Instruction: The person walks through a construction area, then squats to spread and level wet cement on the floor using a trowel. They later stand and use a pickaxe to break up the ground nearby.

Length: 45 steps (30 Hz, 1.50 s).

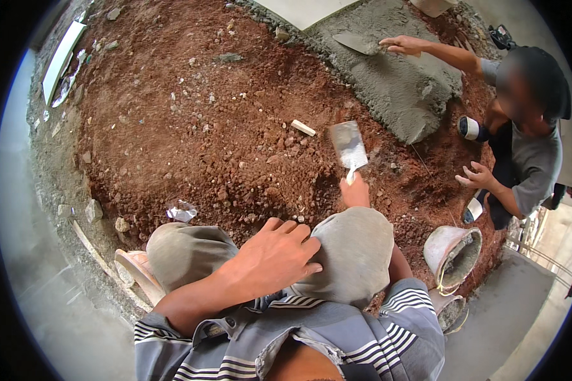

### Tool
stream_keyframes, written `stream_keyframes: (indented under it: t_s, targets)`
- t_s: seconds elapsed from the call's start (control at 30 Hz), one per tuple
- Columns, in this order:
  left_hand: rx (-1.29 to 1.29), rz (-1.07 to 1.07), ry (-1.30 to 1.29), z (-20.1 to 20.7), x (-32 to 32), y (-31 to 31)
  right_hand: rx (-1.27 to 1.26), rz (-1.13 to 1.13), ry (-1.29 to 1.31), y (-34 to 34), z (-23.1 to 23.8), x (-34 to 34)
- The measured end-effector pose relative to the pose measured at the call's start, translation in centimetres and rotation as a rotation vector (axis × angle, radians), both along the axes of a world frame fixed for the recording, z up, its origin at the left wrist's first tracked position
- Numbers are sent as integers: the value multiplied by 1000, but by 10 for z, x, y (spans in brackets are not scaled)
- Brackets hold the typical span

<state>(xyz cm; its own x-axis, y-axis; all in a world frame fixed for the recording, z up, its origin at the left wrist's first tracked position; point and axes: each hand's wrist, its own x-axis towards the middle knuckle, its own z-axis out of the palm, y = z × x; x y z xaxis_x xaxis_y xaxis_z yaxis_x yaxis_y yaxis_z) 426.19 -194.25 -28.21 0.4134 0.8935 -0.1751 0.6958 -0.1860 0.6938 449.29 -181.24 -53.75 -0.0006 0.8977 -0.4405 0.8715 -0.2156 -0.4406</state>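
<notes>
Striped shirt (378,340); L hand (278,255) empty, loose, nr knees (357,251); R hand (354,192) gripping trowel (348,145).

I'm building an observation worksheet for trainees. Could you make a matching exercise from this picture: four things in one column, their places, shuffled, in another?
1. Square trowel
2. Pointed trowel
3. Pale stick
4. Crumpled foil

A. On red soil, just left of the square blade
B. Just beyond the wearer's left knee
C. In the wearer's right hand
D. On grey mortar, at the co-worker's hand

Pairs: 1-C, 2-D, 3-A, 4-B
</notes>
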Motion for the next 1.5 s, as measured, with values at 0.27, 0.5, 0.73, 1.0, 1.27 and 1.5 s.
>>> stream_keyframes:
  t_s: [0.27, 0.5, 0.73, 1.0, 1.27, 1.5]
  targets:
    - [8, -17, 10, 1, -5, -6, -263, 683, 35, -47, -12, -42]
    - [19, -26, 28, 3, -8, -10, -57, 666, -34, 29, 22, -38]
    - [10, 9, -4, 2, -9, -17, 51, 253, 18, 128, -19, -47]
    - [74, -13, 20, 3, -10, -11, -215, 659, 10, -6, 21, -44]
    - [87, 9, -4, 0, -10, -21, -7, 58, -73, -4, -13, 0]
    - [12, 124, -87, 8, -6, -19, -32, 404, -187, -29, 27, 13]
